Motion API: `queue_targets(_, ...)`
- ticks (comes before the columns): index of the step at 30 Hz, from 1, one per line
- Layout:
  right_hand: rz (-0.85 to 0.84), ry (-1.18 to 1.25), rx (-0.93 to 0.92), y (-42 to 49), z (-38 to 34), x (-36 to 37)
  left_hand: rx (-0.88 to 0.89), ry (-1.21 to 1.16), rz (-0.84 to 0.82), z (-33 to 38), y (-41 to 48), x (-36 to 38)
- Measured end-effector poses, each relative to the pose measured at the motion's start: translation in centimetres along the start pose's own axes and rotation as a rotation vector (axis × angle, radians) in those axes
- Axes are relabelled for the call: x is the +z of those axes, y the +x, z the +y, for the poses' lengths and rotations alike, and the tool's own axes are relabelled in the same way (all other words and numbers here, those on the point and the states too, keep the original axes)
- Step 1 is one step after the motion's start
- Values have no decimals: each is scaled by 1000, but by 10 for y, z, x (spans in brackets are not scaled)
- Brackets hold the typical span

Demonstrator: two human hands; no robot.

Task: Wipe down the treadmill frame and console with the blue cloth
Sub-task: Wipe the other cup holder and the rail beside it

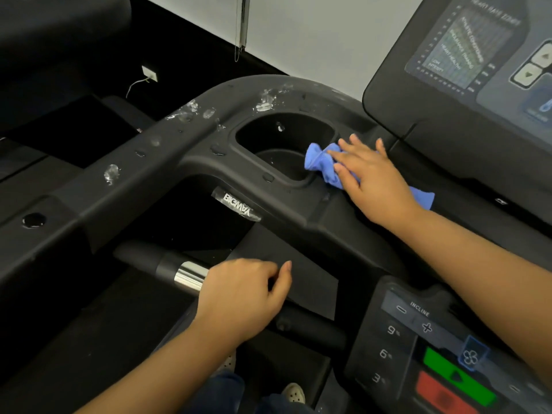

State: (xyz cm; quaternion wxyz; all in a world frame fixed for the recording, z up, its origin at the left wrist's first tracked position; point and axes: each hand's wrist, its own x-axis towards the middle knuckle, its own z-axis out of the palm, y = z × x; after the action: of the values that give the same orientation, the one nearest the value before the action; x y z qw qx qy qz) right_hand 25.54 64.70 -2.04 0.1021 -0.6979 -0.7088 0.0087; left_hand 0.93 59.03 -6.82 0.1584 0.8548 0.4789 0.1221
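My right hand (373,182) presses the crumpled blue cloth (321,162) flat against the black treadmill frame (134,165), just right of the cup holder recess (283,144). One end of the cloth sticks out past my wrist at the right. White foam blobs and wet drops dot the frame's curved top rail to the left. My left hand (242,297) rests curled over the handlebar with its chrome pulse sensor (189,276). The console screen (466,49) rises at the upper right, and the control panel (418,348) with incline keys sits at the lower right.
A green start key and a red stop key (448,389) lie on the lower panel. A white wall with a blind cord (242,25) stands behind. A wall socket with a wire (149,74) is at the left. My shoes show below the handlebar.
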Motion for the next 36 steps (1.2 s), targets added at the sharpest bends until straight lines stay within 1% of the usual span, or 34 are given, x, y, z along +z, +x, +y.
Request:
queue_targets(3, -9, -32, 125, 12, -2, 2, -2, -15, 31, -1, -1, 0)
queue_targets(7, -127, 54, 261, 8, -20, -2, 9, 20, 45, -2, -4, 1)
queue_targets(9, -187, 28, 255, -2, -37, -6, 10, 44, 47, -1, -3, 0)
queue_targets(12, -250, 13, 163, -26, -64, -13, 23, 49, 42, -1, -2, 0)
queue_targets(16, -358, 135, 104, -63, -69, -38, 48, 21, 42, -1, -3, 2)
queue_targets(17, -378, 136, 114, -71, -66, -42, 44, 11, 49, -1, -3, 3)
queue_targets(19, -407, 32, 155, -83, -58, -44, 42, 5, 46, -1, -3, 3)
queue_targets(21, -437, -67, 242, -87, -51, -43, 58, 6, 53, -2, -3, 2)
queue_targets(22, -443, -69, 277, -87, -47, -42, 66, -1, 48, -3, -3, 1)
queue_targets(25, -406, 7, 311, -82, -42, -40, 79, -28, 53, -7, -5, 4)
queue_targets(28, -318, -1, 309, -74, -30, -31, 87, -27, 44, -7, -6, 4)
queue_targets(30, -244, 54, 288, -69, -17, -23, 102, -23, 43, -8, -7, 3)
queue_targets(33, -176, 177, 129, -61, 3, -19, 117, -12, 44, -7, -6, 0)
queue_targets(35, -160, 180, 44, -54, 12, -17, 117, -11, 32, -5, -6, -1)
queue_targets(36, -125, 152, 19, -48, 14, -15, 114, -18, 28, -5, -6, 0)
